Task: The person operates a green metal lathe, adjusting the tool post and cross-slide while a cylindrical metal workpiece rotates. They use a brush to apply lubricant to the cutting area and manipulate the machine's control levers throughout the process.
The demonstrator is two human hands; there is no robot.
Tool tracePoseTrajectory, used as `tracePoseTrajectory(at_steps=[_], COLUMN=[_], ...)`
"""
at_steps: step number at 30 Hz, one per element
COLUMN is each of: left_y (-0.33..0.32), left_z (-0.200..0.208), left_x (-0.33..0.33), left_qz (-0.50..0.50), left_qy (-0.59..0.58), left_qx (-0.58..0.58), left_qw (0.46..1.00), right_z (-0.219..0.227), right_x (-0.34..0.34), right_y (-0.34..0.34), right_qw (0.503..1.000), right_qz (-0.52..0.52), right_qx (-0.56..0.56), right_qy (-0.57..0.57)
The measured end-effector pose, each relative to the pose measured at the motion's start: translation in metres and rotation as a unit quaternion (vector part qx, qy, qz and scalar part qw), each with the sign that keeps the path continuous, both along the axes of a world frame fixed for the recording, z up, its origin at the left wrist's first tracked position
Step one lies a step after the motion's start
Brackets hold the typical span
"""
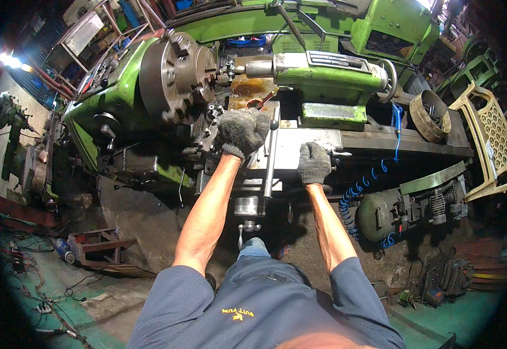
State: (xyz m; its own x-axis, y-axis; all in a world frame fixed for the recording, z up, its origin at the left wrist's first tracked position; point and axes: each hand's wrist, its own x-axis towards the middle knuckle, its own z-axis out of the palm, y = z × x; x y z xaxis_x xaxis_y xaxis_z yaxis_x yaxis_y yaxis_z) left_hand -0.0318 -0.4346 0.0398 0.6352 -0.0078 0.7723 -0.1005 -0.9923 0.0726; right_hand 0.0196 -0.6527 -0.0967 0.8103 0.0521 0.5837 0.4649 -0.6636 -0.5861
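A grey knit work glove covers my left hand, which is closed over the tool post area of the green lathe's carriage. Its fingers curl away from view, so what they grip is hidden. Just right of that glove, a long steel lever with a dark ball end slants down. My right hand, gloved alike, is closed at the carriage's front right, beside a small metal handle; its grip is also hidden. Left of both hands is the big jawed chuck. The green tailstock faces it from the right.
An oil-stained brown surface with a red-handled tool lies behind my left hand. A round metal bin sits on the bed's right end. A coiled blue hose hangs near a compressor. A beige plastic chair stands far right.
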Motion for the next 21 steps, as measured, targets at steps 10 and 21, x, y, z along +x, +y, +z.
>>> tracePoseTrajectory(at_steps=[10, 21], left_y=[-0.003, -0.002], left_z=[0.004, 0.002], left_x=[-0.001, -0.004], left_qz=[-0.002, 0.021], left_qy=[-0.015, 0.015], left_qx=[-0.013, 0.007], left_qw=[1.0, 1.0], right_z=[0.004, 0.0], right_x=[-0.002, -0.001], right_y=[0.0, 0.0], right_qw=[1.0, 0.999], right_qz=[-0.001, -0.009], right_qx=[-0.006, -0.034], right_qy=[-0.004, 0.013])
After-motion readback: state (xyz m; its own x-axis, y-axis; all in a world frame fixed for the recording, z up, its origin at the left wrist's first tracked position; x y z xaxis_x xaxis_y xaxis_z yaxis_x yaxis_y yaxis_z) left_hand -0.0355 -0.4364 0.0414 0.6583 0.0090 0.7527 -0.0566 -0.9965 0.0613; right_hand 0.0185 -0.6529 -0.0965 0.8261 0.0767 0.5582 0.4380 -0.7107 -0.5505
